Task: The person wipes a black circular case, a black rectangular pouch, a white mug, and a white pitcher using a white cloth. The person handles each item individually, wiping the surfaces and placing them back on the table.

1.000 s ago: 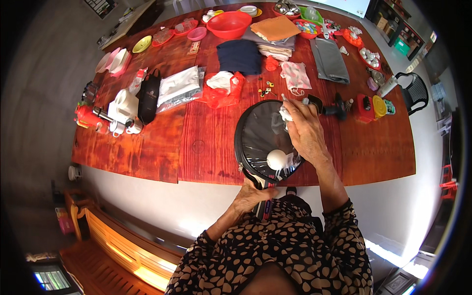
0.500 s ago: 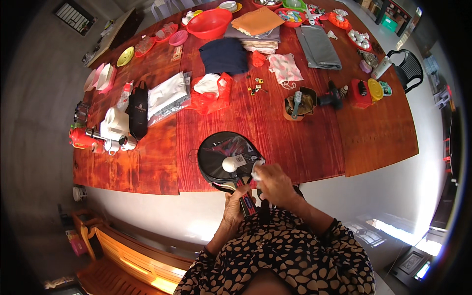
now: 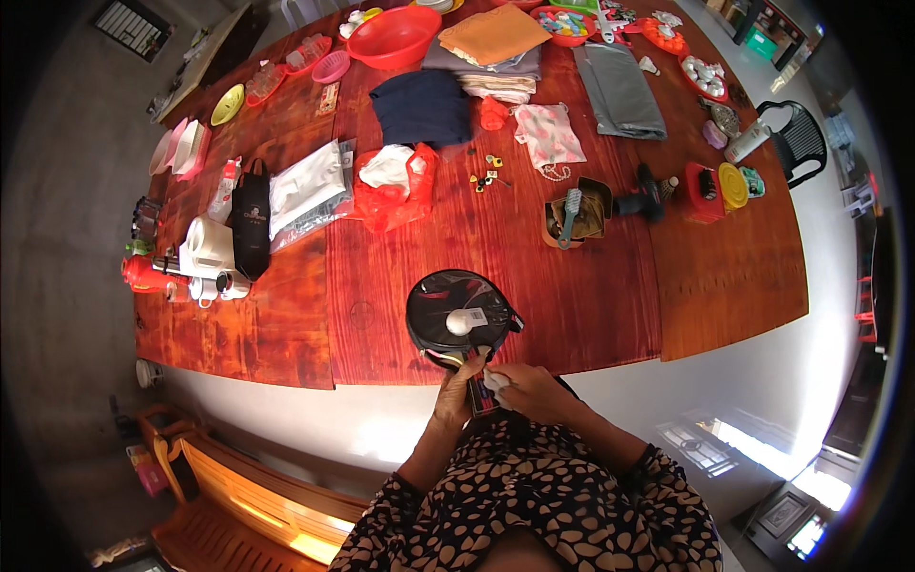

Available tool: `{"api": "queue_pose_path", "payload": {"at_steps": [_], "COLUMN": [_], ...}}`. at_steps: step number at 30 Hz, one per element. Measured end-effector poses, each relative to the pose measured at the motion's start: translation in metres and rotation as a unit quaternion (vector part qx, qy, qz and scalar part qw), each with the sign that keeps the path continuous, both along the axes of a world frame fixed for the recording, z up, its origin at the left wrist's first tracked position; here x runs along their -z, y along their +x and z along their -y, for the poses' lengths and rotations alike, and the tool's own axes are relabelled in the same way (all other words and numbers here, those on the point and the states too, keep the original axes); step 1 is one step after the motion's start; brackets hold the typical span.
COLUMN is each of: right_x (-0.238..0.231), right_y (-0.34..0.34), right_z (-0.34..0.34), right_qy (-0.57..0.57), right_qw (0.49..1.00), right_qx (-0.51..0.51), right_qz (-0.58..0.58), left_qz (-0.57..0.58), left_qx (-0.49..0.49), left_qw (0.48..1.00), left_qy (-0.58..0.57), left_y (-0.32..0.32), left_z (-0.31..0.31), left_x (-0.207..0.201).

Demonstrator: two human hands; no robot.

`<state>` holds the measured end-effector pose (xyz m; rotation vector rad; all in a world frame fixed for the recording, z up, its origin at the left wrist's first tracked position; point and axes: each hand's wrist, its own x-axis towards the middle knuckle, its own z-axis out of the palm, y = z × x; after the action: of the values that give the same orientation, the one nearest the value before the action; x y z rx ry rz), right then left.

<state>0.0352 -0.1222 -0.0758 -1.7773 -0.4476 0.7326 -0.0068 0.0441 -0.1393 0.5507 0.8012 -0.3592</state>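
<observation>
Paddle handle clasped by left hand, lower centre
White wad pinched by right hand; handle could be tugged loose.

Strong daylight glares off the pale floor at lower right, bleaching to white near the rim; bright streaks cross the wooden bench at lower left. The tabletop is moderately lit, the far left dim and gray. Fine detail around the hands looks soft. Fisheye distortion bows the tabletop's edges; black vignetting fills the corners.
</observation>
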Motion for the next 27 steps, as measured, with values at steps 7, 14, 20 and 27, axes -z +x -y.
{"api": "queue_pose_path", "payload": {"at_steps": [7, 14, 20, 27], "right_x": [0.013, 0.036, 0.050, 0.068], "right_y": [0.030, 0.061, 0.087, 0.114], "right_z": [0.045, 0.077, 0.091, 0.097], "right_qy": [-0.038, -0.055, -0.052, -0.048], "right_qw": [0.986, 0.986, 0.975, 0.962], "right_qx": [0.077, 0.096, 0.107, 0.104], "right_qz": [-0.145, -0.127, -0.188, -0.249], "left_qz": [0.082, 0.090, 0.105, 0.121], "left_qx": [0.065, 0.077, 0.085, 0.044], "left_qw": [0.979, 0.971, 0.963, 0.967], "left_qy": [0.177, 0.208, 0.234, 0.221], "left_y": [0.075, 0.151, 0.199, 0.246], "left_z": [0.010, 0.027, 0.031, 0.036], "left_x": [0.069, 0.113, 0.141, 0.166]}}
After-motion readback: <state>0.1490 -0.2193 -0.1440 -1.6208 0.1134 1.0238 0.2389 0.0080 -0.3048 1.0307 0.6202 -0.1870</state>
